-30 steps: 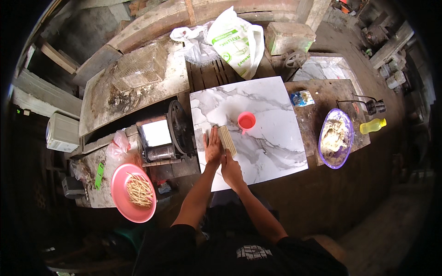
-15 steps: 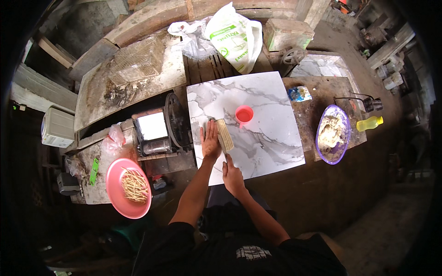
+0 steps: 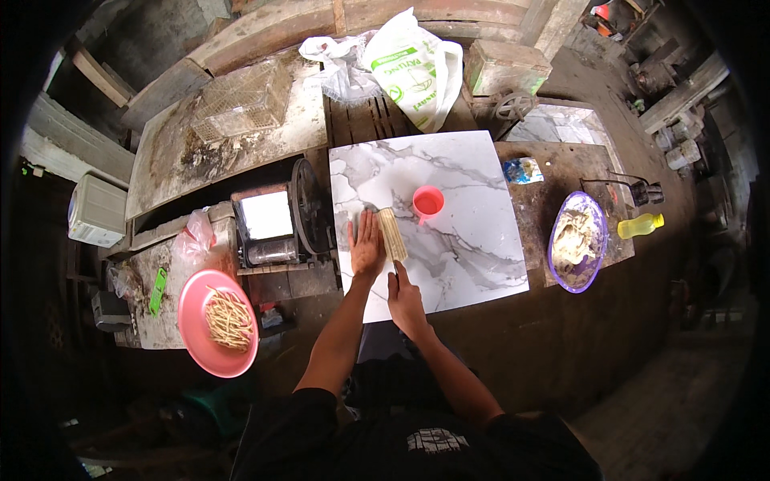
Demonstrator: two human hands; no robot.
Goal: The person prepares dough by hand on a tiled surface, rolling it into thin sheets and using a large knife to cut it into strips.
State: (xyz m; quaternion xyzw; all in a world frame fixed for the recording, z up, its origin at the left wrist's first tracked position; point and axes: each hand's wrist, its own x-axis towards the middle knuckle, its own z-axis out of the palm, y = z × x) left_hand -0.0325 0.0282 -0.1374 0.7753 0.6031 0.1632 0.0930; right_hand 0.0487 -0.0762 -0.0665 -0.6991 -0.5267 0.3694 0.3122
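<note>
Two bare hands are working over a white marbled slab (image 3: 473, 176), and everything else is sitting out to either side of them. Far out to the left of the left hand, a pink plate (image 3: 192, 321) is holding a heap of pale strips (image 3: 228, 317), with a green tool (image 3: 157, 290) lying just beyond it. Nearer, just left of the left hand, a dark hand-cranked roller machine (image 3: 281, 228) is standing against the slab's edge. The left hand (image 3: 366, 248) is lying flat with its fingers spread wide, palm down on the slab, its fingertips resting just beside a ribbed, pale yellow slab of dough (image 3: 392, 233). The right hand (image 3: 403, 297) is sitting closer to the person's body, curled narrow around something thin that is pointing up toward the dough; what it is gripping is too small to tell. Just beyond the dough, to the right of both hands, a pink cup (image 3: 427, 203) is standing upright. Well off to the right of the right hand, a purple bowl (image 3: 595, 240) of pale dough is resting on the wooden bench, with a yellow bottle (image 3: 640, 227) lying beside it.
</note>
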